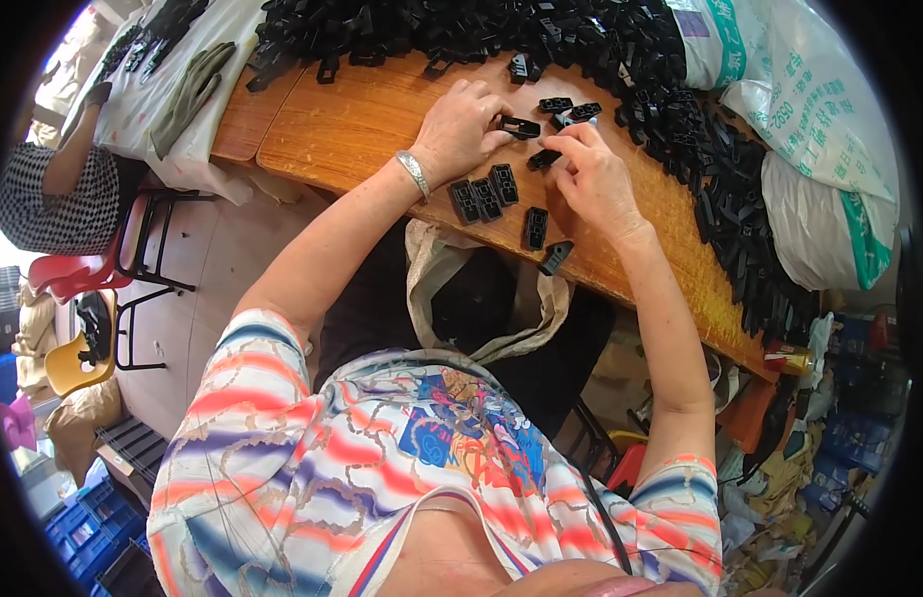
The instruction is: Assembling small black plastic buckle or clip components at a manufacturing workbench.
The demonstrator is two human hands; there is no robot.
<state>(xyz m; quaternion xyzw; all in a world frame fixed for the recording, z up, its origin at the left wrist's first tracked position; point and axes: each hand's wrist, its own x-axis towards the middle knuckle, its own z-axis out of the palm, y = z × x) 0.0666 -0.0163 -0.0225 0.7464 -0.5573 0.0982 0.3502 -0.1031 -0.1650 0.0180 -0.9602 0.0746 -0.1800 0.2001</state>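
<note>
Over the wooden table (372,129), my left hand (460,129) pinches a hollow black plastic housing (521,127) between thumb and fingers. My right hand (593,179) is bent close beside it, its fingertips at a small black plastic part (544,158); whether they grip it I cannot make out. Just beyond the right fingers lie a few more black parts (556,104). Nearer me, three black housings (484,195) sit side by side in a row. To their right is another black housing (535,228), and a wedge-shaped black piece (555,259) rests at the table's front edge.
A large heap of black plastic parts (402,30) covers the far side of the table and runs down its right side. White and green sacks (820,179) stand at the right. A bag (422,279) hangs at the front edge. Another person (59,194) sits at left.
</note>
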